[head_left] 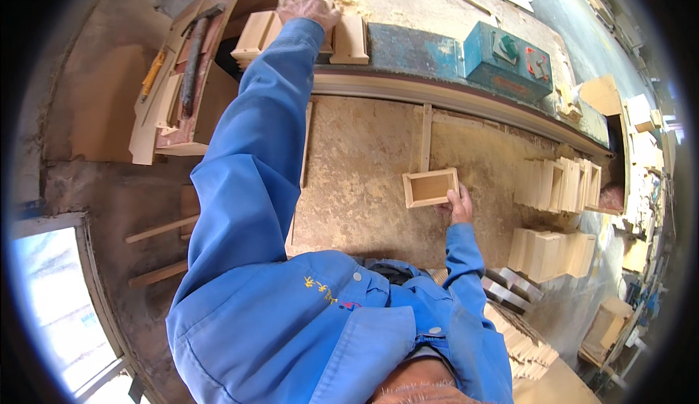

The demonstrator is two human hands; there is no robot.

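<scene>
My right hand [459,204] grips a small open wooden box [431,201] by its right end, over the worktable. The box is a pale rectangular frame with a brown bottom. My left arm is stretched far across to the back left. There my left hand [312,11] is closed, back of the hand up, next to pale wooden pieces [349,41] at the machine's far edge. What its fingers hold, if anything, is hidden. More pale wooden pieces [256,34] stand just left of that wrist.
A green-blue switch box [507,62] sits on the machine at the back right. Wooden frames [564,184] and stacked pieces [551,252] stand at the right. A hammer [195,62] lies on a wooden stand [212,98] at left. A wooden rail [466,87] crosses the worktable [357,171].
</scene>
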